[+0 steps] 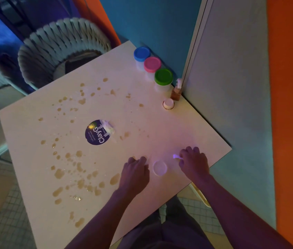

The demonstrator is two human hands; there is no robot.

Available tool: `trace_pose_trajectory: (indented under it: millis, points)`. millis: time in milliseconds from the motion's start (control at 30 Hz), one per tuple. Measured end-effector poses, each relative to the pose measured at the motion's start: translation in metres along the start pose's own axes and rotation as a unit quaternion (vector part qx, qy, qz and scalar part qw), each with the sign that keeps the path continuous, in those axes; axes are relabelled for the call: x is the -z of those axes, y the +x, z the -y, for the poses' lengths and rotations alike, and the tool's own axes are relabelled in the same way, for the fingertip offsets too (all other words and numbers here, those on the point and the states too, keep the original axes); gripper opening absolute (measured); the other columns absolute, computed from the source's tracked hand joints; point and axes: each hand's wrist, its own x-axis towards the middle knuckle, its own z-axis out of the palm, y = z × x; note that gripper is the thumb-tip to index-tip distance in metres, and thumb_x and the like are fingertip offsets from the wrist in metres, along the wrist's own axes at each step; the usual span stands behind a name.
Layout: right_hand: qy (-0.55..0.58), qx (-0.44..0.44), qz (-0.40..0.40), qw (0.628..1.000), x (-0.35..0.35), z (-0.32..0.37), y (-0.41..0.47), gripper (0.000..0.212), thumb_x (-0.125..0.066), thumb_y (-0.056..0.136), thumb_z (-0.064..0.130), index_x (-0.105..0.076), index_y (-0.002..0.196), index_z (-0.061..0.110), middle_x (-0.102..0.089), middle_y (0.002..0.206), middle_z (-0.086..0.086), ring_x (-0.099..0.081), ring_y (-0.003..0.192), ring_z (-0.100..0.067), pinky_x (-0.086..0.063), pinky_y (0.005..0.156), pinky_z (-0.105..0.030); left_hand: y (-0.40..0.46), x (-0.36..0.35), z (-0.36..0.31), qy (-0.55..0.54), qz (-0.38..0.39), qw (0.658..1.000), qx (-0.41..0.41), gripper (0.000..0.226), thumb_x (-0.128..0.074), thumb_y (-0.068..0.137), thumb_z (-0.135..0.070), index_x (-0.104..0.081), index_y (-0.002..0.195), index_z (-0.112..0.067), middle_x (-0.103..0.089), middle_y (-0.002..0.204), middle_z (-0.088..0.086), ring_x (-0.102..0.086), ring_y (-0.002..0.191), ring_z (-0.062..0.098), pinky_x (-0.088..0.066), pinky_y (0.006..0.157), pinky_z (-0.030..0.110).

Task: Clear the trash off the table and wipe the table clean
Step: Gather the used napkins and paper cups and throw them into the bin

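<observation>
A white square table (pixel 187 126) is spattered with several brownish liquid spots (pixel 78 169), mostly on its left half. A dark round "Clay" sticker or lid with a torn white strip (pixel 98 132) lies near the middle. A small white round cup or lid (pixel 159 167) sits near the front edge between my hands. My left hand (pixel 135 174) rests on the table just left of it, fingers curled under, holding nothing I can see. My right hand (pixel 193 162) pinches a small white scrap (pixel 176 156) just right of the cup.
Three jars with blue (pixel 142 54), pink (pixel 152 64) and green (pixel 163 76) lids line the far right edge, then a small amber pump bottle (pixel 176 91) and a small white cap (pixel 168 103). A woven chair (pixel 61 51) stands beyond the table. A wall panel (pixel 228 87) borders the right.
</observation>
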Motion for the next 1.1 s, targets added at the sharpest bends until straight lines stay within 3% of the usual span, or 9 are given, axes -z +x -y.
trace_pose_trajectory:
  millis: [133, 233, 300, 367, 433, 533, 667, 967, 1100]
  points:
    - [0.009, 0.016, -0.009, 1.000, 0.000, -0.004, 0.010, 0.027, -0.086, 0.055, 0.025, -0.068, 0.073, 0.018, -0.064, 0.075, -0.001, -0.061, 0.074, -0.029, -0.045, 0.057, -0.036, 0.015, 0.002, -0.021, -0.063, 0.022, 0.997, 0.026, 0.004, -0.046, 0.093, -0.021, -0.049, 0.091, -0.020, -0.064, 0.081, 0.011, -0.057, 0.087, 0.034, -0.042, 0.066, 0.039]
    - [0.042, 0.008, 0.025, 0.999, 0.008, -0.007, 0.019, 0.019, -0.070, 0.076, 0.027, -0.068, 0.092, 0.016, -0.066, 0.094, -0.003, -0.061, 0.091, -0.030, -0.046, 0.071, -0.038, 0.024, 0.002, -0.038, -0.066, 0.029, 0.997, 0.039, 0.014, -0.049, 0.097, -0.015, -0.042, 0.087, -0.023, -0.063, 0.087, 0.009, -0.058, 0.081, 0.034, -0.033, 0.062, 0.036]
    - [0.092, 0.003, 0.016, 0.996, 0.017, -0.009, 0.028, 0.020, -0.061, 0.085, 0.026, -0.065, 0.101, 0.016, -0.064, 0.104, -0.004, -0.060, 0.100, -0.030, -0.045, 0.077, -0.039, 0.028, 0.000, -0.048, -0.048, 0.013, 0.998, 0.038, 0.004, -0.049, 0.096, -0.016, -0.052, 0.097, -0.019, -0.062, 0.095, 0.006, -0.060, 0.089, 0.032, -0.041, 0.065, 0.037]
    - [0.145, -0.002, -0.001, 0.989, 0.028, -0.009, 0.040, 0.020, -0.057, 0.089, 0.024, -0.062, 0.106, 0.013, -0.064, 0.107, -0.007, -0.061, 0.100, -0.032, -0.045, 0.076, -0.038, 0.031, -0.005, -0.055, -0.017, 0.011, 0.998, 0.055, 0.026, -0.051, 0.095, -0.027, -0.057, 0.121, -0.022, -0.059, 0.110, 0.004, -0.059, 0.099, 0.027, -0.048, 0.071, 0.036]
    - [0.189, 0.001, -0.010, 0.982, 0.041, -0.009, 0.057, 0.021, -0.055, 0.092, 0.024, -0.057, 0.109, 0.012, -0.066, 0.108, -0.011, -0.063, 0.097, -0.036, -0.045, 0.073, -0.037, 0.035, -0.010, -0.062, 0.020, 0.028, 0.997, 0.072, 0.046, -0.052, 0.094, -0.050, -0.048, 0.137, -0.032, -0.052, 0.125, -0.001, -0.055, 0.107, 0.020, -0.051, 0.072, 0.033]
    - [0.239, 0.007, -0.021, 0.971, 0.057, -0.004, 0.083, 0.018, -0.050, 0.095, 0.022, -0.051, 0.110, 0.012, -0.069, 0.106, -0.016, -0.065, 0.094, -0.041, -0.047, 0.072, -0.041, 0.036, -0.017, -0.067, 0.049, 0.067, 0.992, 0.098, 0.069, -0.055, 0.084, -0.073, -0.033, 0.141, -0.042, -0.041, 0.134, -0.005, -0.049, 0.110, 0.015, -0.053, 0.072, 0.031]
    - [0.294, 0.017, -0.047, 0.954, 0.075, 0.009, 0.116, 0.019, -0.048, 0.093, 0.017, -0.046, 0.111, 0.010, -0.065, 0.113, -0.016, -0.061, 0.098, -0.043, -0.044, 0.072, -0.043, 0.038, -0.027, -0.065, 0.071, 0.092, 0.983, 0.140, 0.080, -0.065, 0.077, -0.075, -0.027, 0.141, -0.044, -0.034, 0.136, -0.003, -0.048, 0.108, 0.016, -0.052, 0.071, 0.030]
    - [0.200, 0.033, 0.011, 0.979, 0.084, 0.022, 0.175, 0.056, -0.055, 0.089, 0.025, -0.032, 0.139, 0.024, -0.042, 0.131, -0.018, -0.061, 0.099, -0.045, -0.046, 0.075, -0.041, 0.041, -0.036, -0.060, 0.075, 0.087, 0.973, 0.202, 0.067, -0.061, 0.087, -0.064, -0.033, 0.142, -0.038, -0.039, 0.135, -0.003, -0.052, 0.109, 0.022, -0.040, 0.064, 0.032]
    - [0.154, 0.002, 0.041, 0.987, 0.075, 0.019, 0.187, 0.055, -0.055, 0.091, 0.027, -0.029, 0.140, 0.024, -0.040, 0.137, -0.020, -0.061, 0.102, -0.046, -0.046, 0.079, -0.042, 0.043, -0.033, -0.060, 0.059, 0.076, 0.967, 0.234, 0.067, -0.056, 0.086, -0.072, -0.036, 0.139, -0.036, -0.041, 0.131, -0.003, -0.054, 0.110, 0.025, -0.045, 0.069, 0.035]
